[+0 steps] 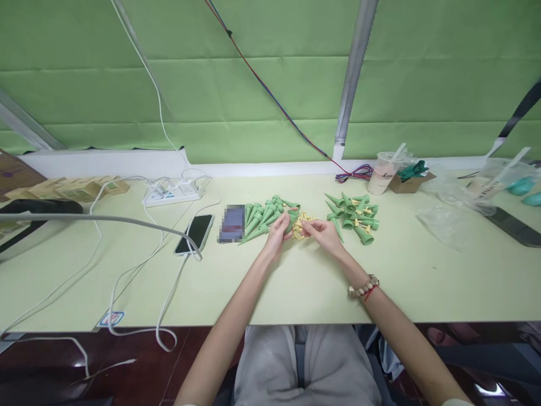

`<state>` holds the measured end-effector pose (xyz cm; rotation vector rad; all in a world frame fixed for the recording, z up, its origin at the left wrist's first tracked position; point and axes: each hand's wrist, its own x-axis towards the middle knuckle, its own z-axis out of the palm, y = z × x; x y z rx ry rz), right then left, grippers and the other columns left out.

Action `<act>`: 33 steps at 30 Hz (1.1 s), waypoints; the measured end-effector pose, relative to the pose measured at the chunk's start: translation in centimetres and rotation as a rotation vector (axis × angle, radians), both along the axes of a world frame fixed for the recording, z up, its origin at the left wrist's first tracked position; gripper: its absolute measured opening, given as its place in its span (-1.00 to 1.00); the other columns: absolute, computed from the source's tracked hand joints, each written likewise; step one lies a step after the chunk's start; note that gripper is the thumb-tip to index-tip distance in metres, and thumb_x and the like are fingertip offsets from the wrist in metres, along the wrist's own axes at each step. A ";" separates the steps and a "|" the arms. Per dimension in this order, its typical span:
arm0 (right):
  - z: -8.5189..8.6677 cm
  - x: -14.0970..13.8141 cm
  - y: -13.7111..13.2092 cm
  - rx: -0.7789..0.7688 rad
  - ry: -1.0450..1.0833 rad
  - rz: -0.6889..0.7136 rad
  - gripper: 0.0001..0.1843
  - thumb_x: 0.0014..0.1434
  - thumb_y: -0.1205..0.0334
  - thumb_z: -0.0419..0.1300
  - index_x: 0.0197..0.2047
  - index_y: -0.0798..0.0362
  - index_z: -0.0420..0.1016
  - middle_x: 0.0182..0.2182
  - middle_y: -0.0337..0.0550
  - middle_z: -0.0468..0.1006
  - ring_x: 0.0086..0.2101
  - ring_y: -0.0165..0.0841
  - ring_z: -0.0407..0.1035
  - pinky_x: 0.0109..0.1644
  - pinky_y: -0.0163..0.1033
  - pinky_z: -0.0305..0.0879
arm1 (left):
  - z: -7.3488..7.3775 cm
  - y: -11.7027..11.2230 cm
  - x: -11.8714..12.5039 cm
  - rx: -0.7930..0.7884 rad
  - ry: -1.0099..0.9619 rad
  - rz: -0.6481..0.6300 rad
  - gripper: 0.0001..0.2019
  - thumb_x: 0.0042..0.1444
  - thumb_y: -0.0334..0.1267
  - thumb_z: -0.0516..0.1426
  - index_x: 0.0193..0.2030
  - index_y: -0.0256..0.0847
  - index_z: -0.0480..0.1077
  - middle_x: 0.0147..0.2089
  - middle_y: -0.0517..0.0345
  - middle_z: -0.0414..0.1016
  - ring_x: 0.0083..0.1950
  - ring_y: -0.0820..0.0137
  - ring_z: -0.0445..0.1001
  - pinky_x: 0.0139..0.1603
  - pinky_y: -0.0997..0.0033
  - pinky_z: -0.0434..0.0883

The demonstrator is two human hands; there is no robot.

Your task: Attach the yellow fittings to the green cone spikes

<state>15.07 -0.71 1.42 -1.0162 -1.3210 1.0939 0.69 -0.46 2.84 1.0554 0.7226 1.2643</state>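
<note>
My left hand [279, 230] is closed around a green cone-shaped plastic spike [291, 217], held just above the pale green table [296, 282]. My right hand [323, 231], with a bead bracelet on its wrist, pinches a small yellow piece [305, 224] taken from a little heap of yellow pieces [301, 223] between the hands. A pile of green spikes [264, 217] lies left of my left hand. Another pile of green spikes with yellow inserts [357, 217] lies to the right of my right hand.
A smartphone [195, 233] on a white cable and a power strip [174, 192] lie at the left. A blurred card [231, 224] sits beside the left pile. A plastic cup with straw [382, 172], a cardboard box [412, 180] and clear plastic bags [448, 220] stand at the right.
</note>
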 end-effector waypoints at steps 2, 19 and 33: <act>-0.1 0.0 0.0 -0.041 -0.027 0.039 -0.40 -0.06 -0.37 0.17 -0.64 0.05 0.51 -0.67 -0.14 0.52 -0.60 -0.35 0.41 -0.42 -0.22 0.39 | 0.1 -0.1 0.1 0.008 0.018 -0.022 -0.52 -0.05 0.09 0.24 -0.09 -0.22 0.47 -0.55 0.32 0.05 -0.61 0.65 -0.07 -0.61 0.52 -0.14; 0.6 0.4 -0.2 -0.110 0.042 0.073 -0.47 -0.15 -0.27 0.29 -0.59 0.11 0.51 -0.64 -0.18 0.51 -0.59 -0.44 0.35 -0.42 -0.29 0.35 | 0.1 -0.2 -0.1 0.034 0.052 -0.039 -0.45 -0.10 0.10 0.27 -0.04 -0.24 0.45 -0.57 0.35 -0.04 -0.57 0.61 -0.10 -0.56 0.49 -0.12; 0.7 0.2 -0.1 -0.088 0.125 0.085 -0.45 -0.25 -0.27 0.35 -0.41 0.08 0.55 -0.56 -0.17 0.58 -0.53 -0.35 0.44 -0.36 -0.22 0.41 | -0.3 0.3 0.1 -0.027 -0.087 -0.041 -0.47 -0.06 0.11 0.23 -0.02 -0.19 0.44 -0.52 0.29 0.21 -0.62 0.64 -0.05 -0.58 0.53 -0.10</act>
